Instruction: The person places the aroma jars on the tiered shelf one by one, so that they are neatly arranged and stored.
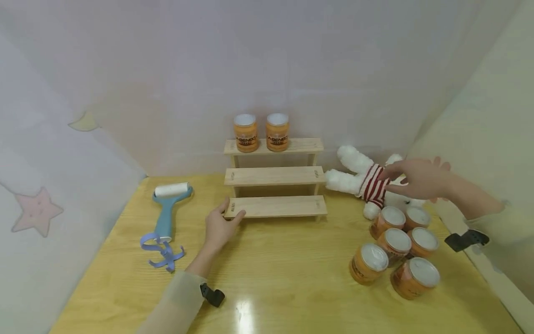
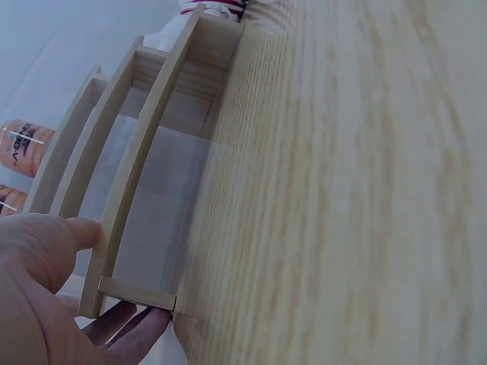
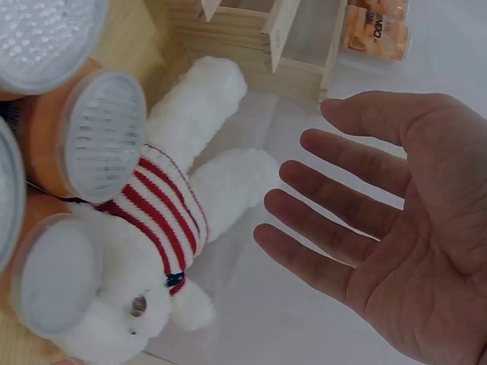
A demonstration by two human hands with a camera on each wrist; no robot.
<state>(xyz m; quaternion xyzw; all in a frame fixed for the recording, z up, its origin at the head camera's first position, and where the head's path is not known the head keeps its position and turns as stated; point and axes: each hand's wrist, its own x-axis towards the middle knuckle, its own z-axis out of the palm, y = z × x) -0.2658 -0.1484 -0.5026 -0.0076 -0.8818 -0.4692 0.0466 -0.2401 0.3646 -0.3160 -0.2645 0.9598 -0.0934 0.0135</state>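
Observation:
My left hand [image 1: 219, 228] grips the left end of the lowest step of a three-tier wooden shelf [image 1: 277, 206]. In the left wrist view the thumb lies over the step's front edge and the fingers curl round its end. Two orange cans [image 1: 246, 134] with white lids stand on the top tier, left of its middle. My right hand [image 1: 421, 177] is raised over a white plush toy [image 1: 352, 182] in a red-striped shirt, holding nothing. In the right wrist view its fingers [image 3: 327, 201] are spread and relaxed.
Several more orange cans [image 1: 367, 264] cluster at the front right, close to the plush toy's head. A blue-handled lint roller [image 1: 165, 218] lies on the left of the wooden table [image 1: 271, 278], with a curled purple-blue object [image 1: 167, 255] below it. A pale curtain [image 1: 292, 60] hangs behind.

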